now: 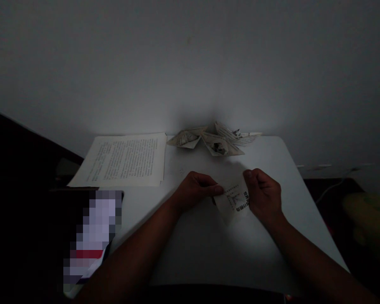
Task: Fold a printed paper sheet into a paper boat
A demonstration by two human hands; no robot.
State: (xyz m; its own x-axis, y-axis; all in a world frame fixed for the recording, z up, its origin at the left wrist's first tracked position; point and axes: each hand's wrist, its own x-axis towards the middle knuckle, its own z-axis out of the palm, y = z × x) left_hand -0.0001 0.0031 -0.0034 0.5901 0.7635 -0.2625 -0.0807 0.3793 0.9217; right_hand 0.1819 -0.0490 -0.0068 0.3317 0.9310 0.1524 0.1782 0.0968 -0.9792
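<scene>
A small folded piece of printed paper is held above the table between my two hands. My left hand pinches its left edge between thumb and fingers. On the opposite side, my right hand grips the right edge, its fingers curled behind. Dark printed characters show on the face of the paper, and its lower end comes to a blunt point. Beyond my hands, by the wall, sit several folded paper boats, among them a left one, a front one and a rear one.
A stack of printed sheets lies at the table's back left. A lit, blurred-out screen is at the left edge near my left forearm. The white table meets a grey wall. A pale cable runs beyond its right side.
</scene>
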